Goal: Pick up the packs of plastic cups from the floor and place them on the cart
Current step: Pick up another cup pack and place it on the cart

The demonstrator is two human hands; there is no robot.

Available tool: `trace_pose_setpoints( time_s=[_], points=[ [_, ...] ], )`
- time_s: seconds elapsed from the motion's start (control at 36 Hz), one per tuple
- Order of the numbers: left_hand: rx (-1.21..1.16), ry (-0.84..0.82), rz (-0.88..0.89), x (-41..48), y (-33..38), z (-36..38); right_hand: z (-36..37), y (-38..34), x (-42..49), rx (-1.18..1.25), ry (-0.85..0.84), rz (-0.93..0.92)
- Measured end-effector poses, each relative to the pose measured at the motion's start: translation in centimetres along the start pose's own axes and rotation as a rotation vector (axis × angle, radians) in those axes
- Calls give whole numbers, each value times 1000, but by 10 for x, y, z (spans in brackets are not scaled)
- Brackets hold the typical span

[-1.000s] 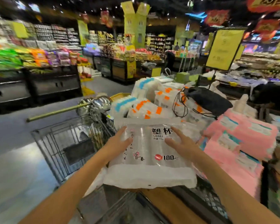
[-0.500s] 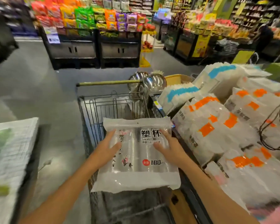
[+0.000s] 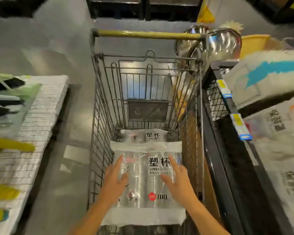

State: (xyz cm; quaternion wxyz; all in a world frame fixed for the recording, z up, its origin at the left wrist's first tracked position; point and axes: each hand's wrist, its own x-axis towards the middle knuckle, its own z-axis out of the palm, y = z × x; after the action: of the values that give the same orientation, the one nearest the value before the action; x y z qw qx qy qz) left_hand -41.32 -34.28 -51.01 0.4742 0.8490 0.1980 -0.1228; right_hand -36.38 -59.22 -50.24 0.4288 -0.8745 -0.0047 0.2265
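Pack of clear plastic cups (image 3: 143, 182), labelled for one hundred pieces, held flat inside the wire basket of the shopping cart (image 3: 98, 116), near its close end. The left hand (image 3: 115, 179) and right hand (image 3: 176, 178) lie on top of the pack, one toward each side, fingers spread and extended; whether any fingers curl under the edges to grip cannot be told. Beyond it, partly covered by its far edge, a second identical pack (image 3: 143, 135) lies deeper in the basket. The cart handle (image 3: 148, 34) is at the far end. To the right, a shelf edge with price tags (image 3: 234, 114) carrying bagged goods; steel bowls (image 3: 215, 44) stand beside the handle. To the left, a low stack of white packaged goods (image 3: 39, 121).

Step in hand, as judged: placing the pack in the cart. The next move calls for lowering it until it rests overlapping the pack beneath, then lifting both palms away.
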Motion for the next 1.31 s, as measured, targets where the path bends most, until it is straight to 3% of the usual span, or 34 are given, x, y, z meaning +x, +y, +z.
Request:
trace_pose_setpoints(
  time_s=[0.25, 0.58, 0.97, 1.14, 1.25, 1.31],
  points=[
    [47, -79, -200, 20, -74, 67, 64, 67, 25, 89, -66, 235],
    [182, -9, -217, -12, -101, 96, 100, 118, -7, 56, 24, 255],
    [165, -144, -288, 13, -131, 106, 117, 140, 11, 118, -114, 329],
    [293, -149, -238, 14, -97, 81, 86, 97, 6, 0, -99, 297],
    [409, -137, -78, 31, -39, 45, 42, 48, 17, -217, -89, 255],
    [474, -121, 9, 38, 3, 19, 15, 18, 24, -327, -67, 128]
  ],
)
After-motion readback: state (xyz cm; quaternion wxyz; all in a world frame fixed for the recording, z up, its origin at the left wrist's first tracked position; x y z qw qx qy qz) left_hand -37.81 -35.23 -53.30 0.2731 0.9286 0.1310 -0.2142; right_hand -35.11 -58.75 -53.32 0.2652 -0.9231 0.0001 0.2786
